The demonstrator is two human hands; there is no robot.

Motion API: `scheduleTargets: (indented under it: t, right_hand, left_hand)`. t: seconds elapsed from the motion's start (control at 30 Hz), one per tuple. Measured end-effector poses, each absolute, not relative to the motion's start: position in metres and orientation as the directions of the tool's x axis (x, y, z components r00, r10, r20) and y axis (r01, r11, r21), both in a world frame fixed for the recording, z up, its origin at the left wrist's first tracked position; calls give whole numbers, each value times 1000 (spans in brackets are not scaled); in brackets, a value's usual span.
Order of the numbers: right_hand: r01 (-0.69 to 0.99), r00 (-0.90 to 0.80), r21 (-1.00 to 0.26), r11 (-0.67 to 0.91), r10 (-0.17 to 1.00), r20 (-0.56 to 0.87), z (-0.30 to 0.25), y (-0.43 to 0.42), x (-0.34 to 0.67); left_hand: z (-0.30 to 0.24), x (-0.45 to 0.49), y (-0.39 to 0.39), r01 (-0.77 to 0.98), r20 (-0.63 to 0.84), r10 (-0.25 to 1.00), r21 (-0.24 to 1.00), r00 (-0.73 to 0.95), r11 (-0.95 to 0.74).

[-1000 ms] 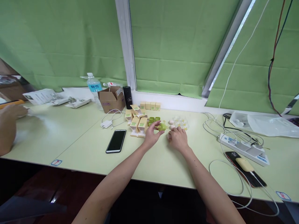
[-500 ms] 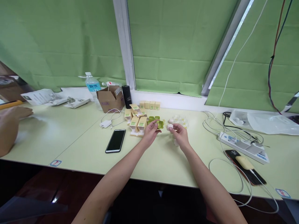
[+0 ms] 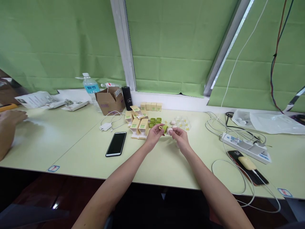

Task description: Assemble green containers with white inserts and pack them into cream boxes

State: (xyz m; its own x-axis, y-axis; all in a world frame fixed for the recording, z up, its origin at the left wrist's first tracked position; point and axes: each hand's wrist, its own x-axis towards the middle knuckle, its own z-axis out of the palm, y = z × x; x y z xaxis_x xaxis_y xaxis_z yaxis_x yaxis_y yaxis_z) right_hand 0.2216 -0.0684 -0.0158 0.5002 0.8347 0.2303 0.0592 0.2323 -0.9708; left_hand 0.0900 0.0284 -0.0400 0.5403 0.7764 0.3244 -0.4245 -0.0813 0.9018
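My left hand (image 3: 153, 136) pinches a small green square case (image 3: 165, 128) with a loop sticking out on its left. In my right hand (image 3: 182, 138) is a small whitish rounded piece (image 3: 169, 131), held against the case's open side; how far it sits inside is too small to tell. Several more green cases (image 3: 155, 120) stand just behind my left hand. A clear plastic tray (image 3: 183, 123) with yellowish spots lies behind my right hand, a pale round piece (image 3: 173, 122) at its left. Left of my left hand, several small beige boxes (image 3: 138, 126) lie open.
A black-screened phone (image 3: 116, 144) and a white charger (image 3: 105, 126) lie left. Behind are a carton (image 3: 111, 101), a black flask (image 3: 127, 98) and a water bottle (image 3: 91, 89). A power strip (image 3: 245, 148), cables and another phone (image 3: 249, 168) lie right. Another person's arm (image 3: 8, 130) rests far left.
My right hand has brought the whitish piece left to the green case. My left hand has turned the case so its opening faces right. The view has shifted slightly.
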Motion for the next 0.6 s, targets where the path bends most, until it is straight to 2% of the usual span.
scheduleTargets:
  t: [0.23,0.6]
  right_hand:
    - [47,507,-974,220,835,213,-16,-69,222]
    - [90,497,-971,222,835,237,-18,-68,224]
  left_hand:
    - [-38,88,26,-372,328,770,920,547,-127]
    - [-40,91,21,-326,429,758,898,491,-296]
